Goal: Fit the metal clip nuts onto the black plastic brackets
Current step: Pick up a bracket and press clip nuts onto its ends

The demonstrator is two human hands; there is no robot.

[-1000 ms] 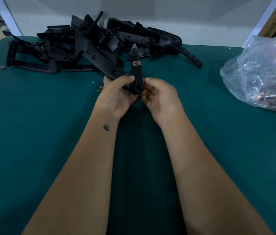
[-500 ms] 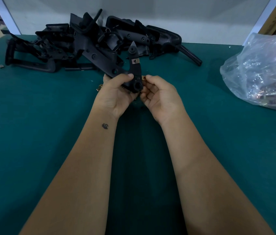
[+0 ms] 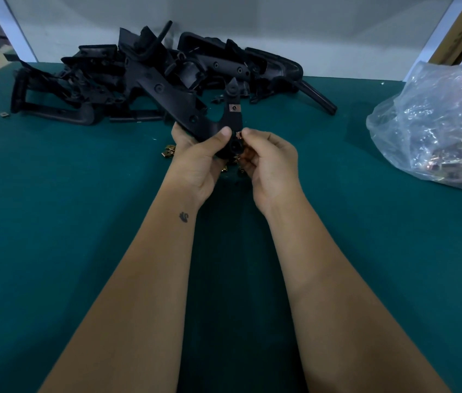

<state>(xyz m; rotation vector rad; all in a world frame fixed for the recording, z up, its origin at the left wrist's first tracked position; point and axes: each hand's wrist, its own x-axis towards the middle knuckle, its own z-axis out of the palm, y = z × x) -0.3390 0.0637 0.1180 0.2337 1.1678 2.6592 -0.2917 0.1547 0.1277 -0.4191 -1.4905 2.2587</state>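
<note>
My left hand (image 3: pixel 198 160) grips a black plastic bracket (image 3: pixel 193 120) above the green table, thumb across its lower end. One metal clip nut (image 3: pixel 234 108) sits fitted on the bracket's upright arm. My right hand (image 3: pixel 269 160) pinches a small clip nut (image 3: pixel 239 134) against the bracket's lower right edge, next to a round hole. Several loose brass-coloured clip nuts (image 3: pixel 167 151) lie on the table just beneath my hands, partly hidden by them.
A heap of black plastic brackets (image 3: pixel 150 78) fills the back of the green table (image 3: pixel 54 208). A clear plastic bag of clip nuts (image 3: pixel 436 131) lies at the right edge. One stray clip nut (image 3: pixel 4 114) lies far left.
My right thumb and finger have shifted up to the bracket's lower right edge with the clip nut. The bracket stays held in my left hand, almost unmoved.
</note>
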